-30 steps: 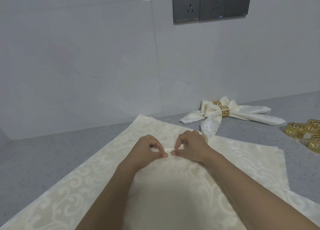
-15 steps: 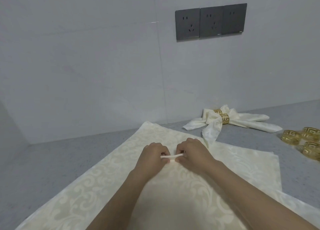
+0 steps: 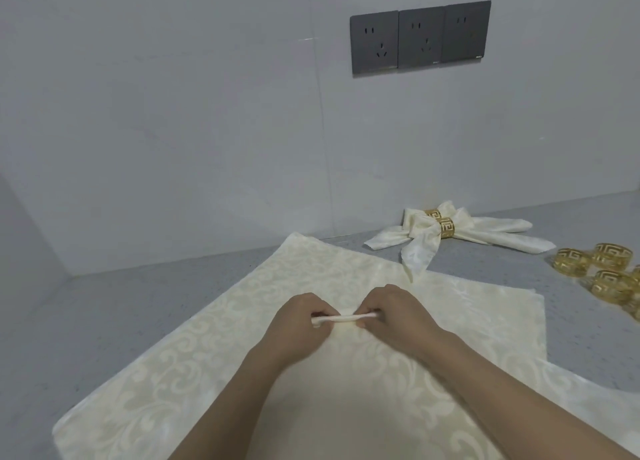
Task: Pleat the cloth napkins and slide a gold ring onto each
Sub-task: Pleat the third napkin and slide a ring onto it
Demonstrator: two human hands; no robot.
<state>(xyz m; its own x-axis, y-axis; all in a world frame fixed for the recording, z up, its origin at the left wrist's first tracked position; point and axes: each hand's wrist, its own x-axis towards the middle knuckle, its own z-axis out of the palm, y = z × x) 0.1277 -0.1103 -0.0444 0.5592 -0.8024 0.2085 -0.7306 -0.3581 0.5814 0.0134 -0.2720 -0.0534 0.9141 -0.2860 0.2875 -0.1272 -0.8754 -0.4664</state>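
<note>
A cream damask napkin [image 3: 194, 362] lies spread flat on the grey counter, on top of another like it. My left hand [image 3: 298, 324] and my right hand [image 3: 398, 312] sit side by side near its middle, and both pinch a narrow raised fold [image 3: 343, 318] of the cloth between them. Two pleated napkins [image 3: 433, 241] with gold rings [image 3: 445, 228] round their middles lie by the back wall. Several loose gold rings [image 3: 602, 269] stand at the right edge.
The grey speckled counter [image 3: 114, 304] meets white walls at the back and left. Three dark wall sockets [image 3: 420, 37] sit above. A second napkin's edge [image 3: 540, 314] shows under the top one on the right.
My fingers have pinched the cloth up into a small ridge and drawn it out wider between the two hands. The view has tilted down a little.
</note>
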